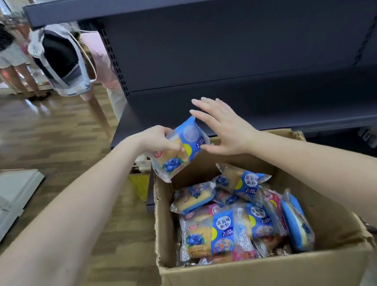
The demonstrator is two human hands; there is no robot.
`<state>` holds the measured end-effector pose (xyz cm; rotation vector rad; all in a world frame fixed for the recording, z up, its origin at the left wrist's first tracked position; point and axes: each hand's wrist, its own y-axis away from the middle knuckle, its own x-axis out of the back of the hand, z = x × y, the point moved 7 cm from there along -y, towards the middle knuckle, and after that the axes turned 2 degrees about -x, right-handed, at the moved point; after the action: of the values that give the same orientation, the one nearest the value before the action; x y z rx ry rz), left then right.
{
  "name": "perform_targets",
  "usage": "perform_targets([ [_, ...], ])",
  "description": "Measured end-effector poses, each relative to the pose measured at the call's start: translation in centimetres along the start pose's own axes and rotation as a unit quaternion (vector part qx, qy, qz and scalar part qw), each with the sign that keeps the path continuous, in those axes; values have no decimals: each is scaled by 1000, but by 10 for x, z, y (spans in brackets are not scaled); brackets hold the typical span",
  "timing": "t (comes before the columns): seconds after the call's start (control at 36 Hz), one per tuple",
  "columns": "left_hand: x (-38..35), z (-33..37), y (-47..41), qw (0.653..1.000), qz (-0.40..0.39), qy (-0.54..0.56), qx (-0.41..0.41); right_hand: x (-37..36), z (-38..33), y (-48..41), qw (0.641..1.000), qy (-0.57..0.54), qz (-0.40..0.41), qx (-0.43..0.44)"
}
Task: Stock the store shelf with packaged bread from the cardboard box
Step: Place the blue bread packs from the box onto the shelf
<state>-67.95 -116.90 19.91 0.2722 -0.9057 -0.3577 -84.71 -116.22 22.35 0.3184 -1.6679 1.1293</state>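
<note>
Centre of the frame: the left hand (157, 140) pinches a blue bread packet (178, 150) by its edge, tilted, above the far left corner of the cardboard box (264, 278). The right hand (225, 126) is spread, fingers straight, just beside the packet — contact cannot be told. More packets (238, 223) fill the box, lower centre. The dark shelf (277, 119) spans behind — upper right.
</note>
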Motion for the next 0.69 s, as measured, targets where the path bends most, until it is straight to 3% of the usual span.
perform_targets([
  [0.11,-2,11,2,998,-42,-52,-14,-17,-8,-3,985,88,-144,45],
  [0.39,-6,19,-4,993,-30,-106,-46,-28,-18,-9,977,112,-177,46],
  [0.44,3,22,-2,992,8,-112,-62,-24,-14,-13,979,113,-164,35],
  [0.58,38,24,5,971,183,-76,-134,-12,2,-26,985,120,-125,-10],
  [0.69,55,3,10,950,286,-2,-122,-12,10,-36,988,103,-103,-46],
])
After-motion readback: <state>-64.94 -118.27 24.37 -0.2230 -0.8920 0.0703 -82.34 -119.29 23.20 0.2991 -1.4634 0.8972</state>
